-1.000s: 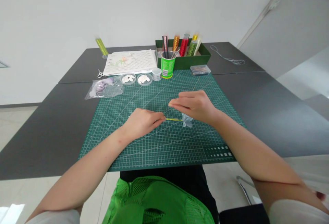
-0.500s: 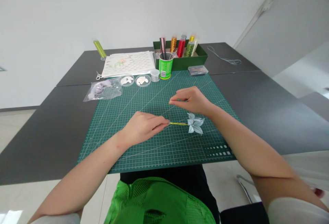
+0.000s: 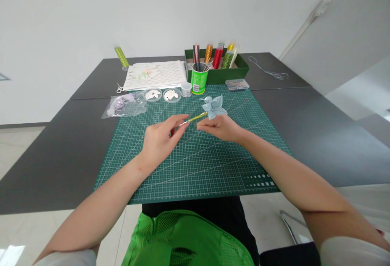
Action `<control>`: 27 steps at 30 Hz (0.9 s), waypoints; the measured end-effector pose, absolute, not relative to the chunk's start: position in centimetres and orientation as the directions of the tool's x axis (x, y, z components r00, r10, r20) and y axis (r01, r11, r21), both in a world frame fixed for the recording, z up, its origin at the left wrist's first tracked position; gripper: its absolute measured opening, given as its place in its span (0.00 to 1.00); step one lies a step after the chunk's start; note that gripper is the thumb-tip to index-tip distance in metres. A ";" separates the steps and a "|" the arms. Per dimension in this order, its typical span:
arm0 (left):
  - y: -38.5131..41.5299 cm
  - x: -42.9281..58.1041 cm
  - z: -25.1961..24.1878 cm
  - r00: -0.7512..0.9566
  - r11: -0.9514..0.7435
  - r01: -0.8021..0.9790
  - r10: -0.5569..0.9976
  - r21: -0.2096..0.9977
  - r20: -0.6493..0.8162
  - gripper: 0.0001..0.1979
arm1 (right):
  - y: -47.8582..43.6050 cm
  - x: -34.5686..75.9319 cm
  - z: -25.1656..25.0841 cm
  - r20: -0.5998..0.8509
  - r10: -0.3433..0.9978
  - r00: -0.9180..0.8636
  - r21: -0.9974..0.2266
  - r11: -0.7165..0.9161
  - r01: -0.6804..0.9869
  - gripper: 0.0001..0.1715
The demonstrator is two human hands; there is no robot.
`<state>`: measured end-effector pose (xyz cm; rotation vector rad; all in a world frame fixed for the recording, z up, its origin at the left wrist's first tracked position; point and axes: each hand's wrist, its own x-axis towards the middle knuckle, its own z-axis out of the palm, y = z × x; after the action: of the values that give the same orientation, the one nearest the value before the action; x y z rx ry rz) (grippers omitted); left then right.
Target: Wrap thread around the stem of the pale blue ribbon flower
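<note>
My left hand (image 3: 160,138) pinches the lower end of a yellow-green stem between thumb and fingers. At the stem's far end is a pale blue artificial flower (image 3: 214,106) with pointed petals, tilted up to the right. Just below the flower, my right hand (image 3: 221,127) is closed with fingertips pressed together. Whatever those fingertips may hold is too fine to make out. Both hands are over a green cutting mat (image 3: 195,176) with a white grid.
At the back stand a green box (image 3: 225,77) of thread spools, a green can (image 3: 199,81) of tools and a clear case (image 3: 237,84). Two dishes of white pieces (image 3: 172,95), a plastic bag (image 3: 124,105), white sheets (image 3: 155,77) and a yellow-green spool (image 3: 122,57) sit further left.
The flower has been raised and swung away from me, from lying level to tilted upward. My left hand has turned and lifted. My right hand has come slightly lower, close beneath the petals.
</note>
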<state>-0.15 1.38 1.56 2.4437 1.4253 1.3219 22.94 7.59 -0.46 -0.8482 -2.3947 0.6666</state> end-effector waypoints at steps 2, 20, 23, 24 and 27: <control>1.5 -0.2 1.6 0.166 -0.525 0.720 0.766 0.454 0.621 0.11 | 7.1 22.8 -0.3 0.320 0.632 -0.706 -0.555 0.729 0.401 0.21; 2.3 -0.4 1.5 0.094 -0.410 0.687 0.869 0.601 0.485 0.06 | 3.7 22.4 1.9 0.563 0.327 -0.759 0.034 0.908 0.417 0.19; 2.4 -0.5 1.4 0.130 -0.417 0.716 0.867 0.559 0.480 0.07 | 3.5 22.5 2.1 0.583 0.323 -0.745 0.051 0.901 0.430 0.17; 2.5 -0.6 1.3 0.154 -0.424 0.727 0.867 0.540 0.473 0.07 | 3.5 22.6 2.1 0.599 0.314 -0.736 0.058 0.901 0.431 0.16; 2.6 -0.7 1.2 0.284 -0.466 0.760 0.865 0.453 0.413 0.07 | 3.6 22.9 2.2 0.641 0.290 -0.711 0.068 0.901 0.428 0.13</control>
<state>-0.66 2.64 1.19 2.3778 1.5218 0.9344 22.87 3.60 2.24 -0.5116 -2.4080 -0.2783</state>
